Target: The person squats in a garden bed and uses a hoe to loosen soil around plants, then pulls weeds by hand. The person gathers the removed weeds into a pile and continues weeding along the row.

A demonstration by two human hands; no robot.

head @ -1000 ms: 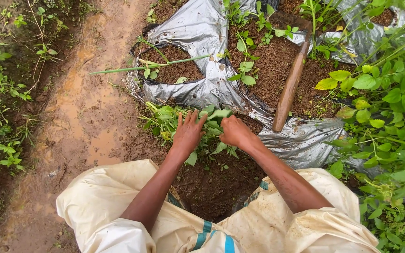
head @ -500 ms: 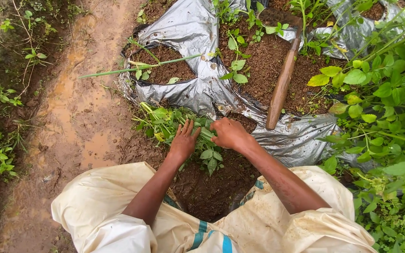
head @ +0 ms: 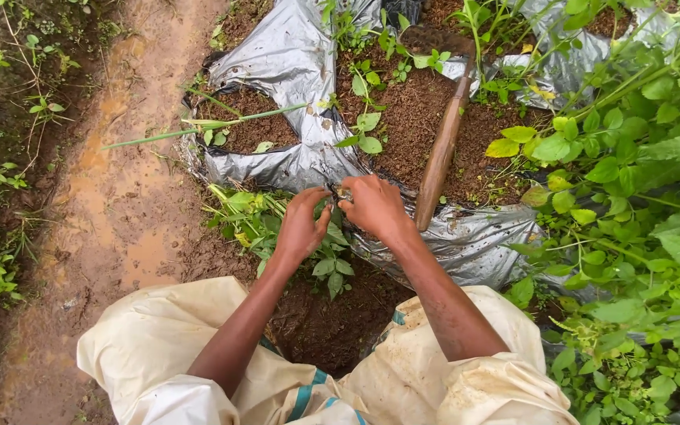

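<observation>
Seen from the head camera, both bare hands meet over a clump of leafy green seedlings (head: 308, 236) that lies on dark soil just in front of the near edge of a silver plastic grow bag (head: 293, 63). The left hand (head: 302, 228) rests palm-down on the seedlings, fingers loosely curled around their upper stems, thumb turned toward the other hand. The right hand (head: 375, 206) sits just beside it, fingers bent and pinched at the top of the same clump near the bag's crumpled near rim — whether it truly grips a stem or only touches it cannot be told. Both forearms reach out from between knees draped in cream cloth (head: 167, 346) with a teal stripe. A wooden handle (head: 441, 153) lies tilted on the brown potting soil (head: 411, 118) inside the bag, its near end just beside the right hand, its far end among small sprouts. A long green stalk (head: 206, 126) lies across the bag's left compartment. A wet, muddy path (head: 120, 197) runs along the left side — dense weeds (head: 639, 205) crowd the right.
</observation>
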